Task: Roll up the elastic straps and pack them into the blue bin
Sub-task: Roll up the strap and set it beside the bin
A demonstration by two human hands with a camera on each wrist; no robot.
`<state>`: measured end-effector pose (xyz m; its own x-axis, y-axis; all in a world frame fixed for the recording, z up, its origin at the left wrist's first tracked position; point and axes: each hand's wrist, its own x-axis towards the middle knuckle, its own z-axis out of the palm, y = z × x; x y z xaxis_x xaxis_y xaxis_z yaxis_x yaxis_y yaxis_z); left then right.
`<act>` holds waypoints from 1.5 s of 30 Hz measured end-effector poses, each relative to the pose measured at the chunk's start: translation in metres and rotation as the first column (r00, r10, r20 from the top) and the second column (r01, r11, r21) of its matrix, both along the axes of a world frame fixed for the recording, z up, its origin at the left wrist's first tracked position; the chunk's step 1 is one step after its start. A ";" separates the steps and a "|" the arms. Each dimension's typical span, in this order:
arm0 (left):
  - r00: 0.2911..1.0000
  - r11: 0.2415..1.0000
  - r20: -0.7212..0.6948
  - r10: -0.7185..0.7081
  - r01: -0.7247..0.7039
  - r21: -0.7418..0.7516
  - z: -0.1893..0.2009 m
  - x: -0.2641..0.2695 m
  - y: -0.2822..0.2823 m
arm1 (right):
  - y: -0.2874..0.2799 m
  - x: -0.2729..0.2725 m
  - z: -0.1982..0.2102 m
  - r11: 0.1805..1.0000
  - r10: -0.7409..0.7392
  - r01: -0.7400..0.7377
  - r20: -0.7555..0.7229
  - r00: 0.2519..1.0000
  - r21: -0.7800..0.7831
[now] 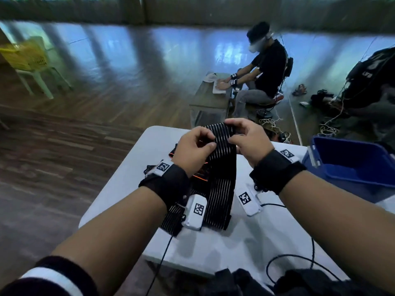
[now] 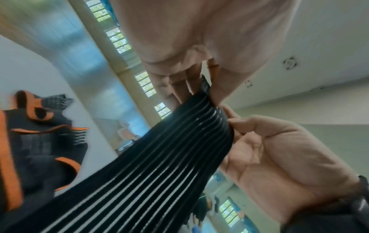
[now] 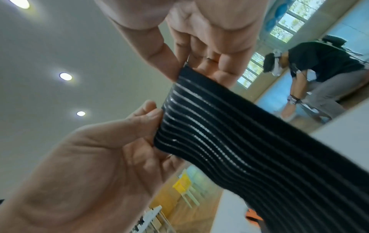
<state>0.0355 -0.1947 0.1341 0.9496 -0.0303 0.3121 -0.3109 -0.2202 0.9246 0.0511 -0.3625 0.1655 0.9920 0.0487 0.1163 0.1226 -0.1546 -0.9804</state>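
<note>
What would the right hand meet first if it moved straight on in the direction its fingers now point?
Probably the left hand. The right hand pinches the black white-striped elastic strap at its top edge, fingers aimed leftward across it, and the other hand grips the opposite corner close by. Depth is unclear.

No readable text, brand or number anywhere. Only markings: black-and-white square fiducial codes on the white wrist tags (image 1: 198, 211) (four in the head view, patterns only, no characters). Pale print on the dark bag (image 1: 369, 75) at far right is too blurred to read.
</note>
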 end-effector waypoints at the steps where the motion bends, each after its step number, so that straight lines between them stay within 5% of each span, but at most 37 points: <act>1: 1.000 1.000 0.027 -0.003 0.004 -0.022 0.011 0.006 -0.004 | -0.001 0.003 0.015 0.999 -0.014 0.014 0.021 1.000 0.034; 6: 0.993 0.973 0.100 -0.061 0.081 -0.215 0.076 0.029 -0.037 | -0.011 0.012 0.087 0.978 -0.053 0.028 0.118 0.992 0.208; 11: 0.984 0.955 0.122 -0.128 0.156 -0.254 0.111 0.036 -0.072 | -0.027 0.003 0.116 0.988 -0.027 -0.002 0.180 0.983 0.157; 17: 0.971 0.981 0.226 -0.084 0.120 -0.153 0.126 0.037 -0.098 | -0.054 0.004 0.117 0.992 -0.117 0.098 0.259 0.959 0.085; 23: 0.960 0.964 0.278 -0.013 0.086 -0.253 0.125 0.043 -0.118 | -0.084 0.004 0.112 0.942 -0.332 0.323 0.383 0.862 0.089; 45: 0.974 0.948 0.222 0.043 0.031 -0.317 0.117 0.036 -0.169 | -0.145 -0.004 0.096 0.920 -0.369 0.390 0.426 0.826 0.042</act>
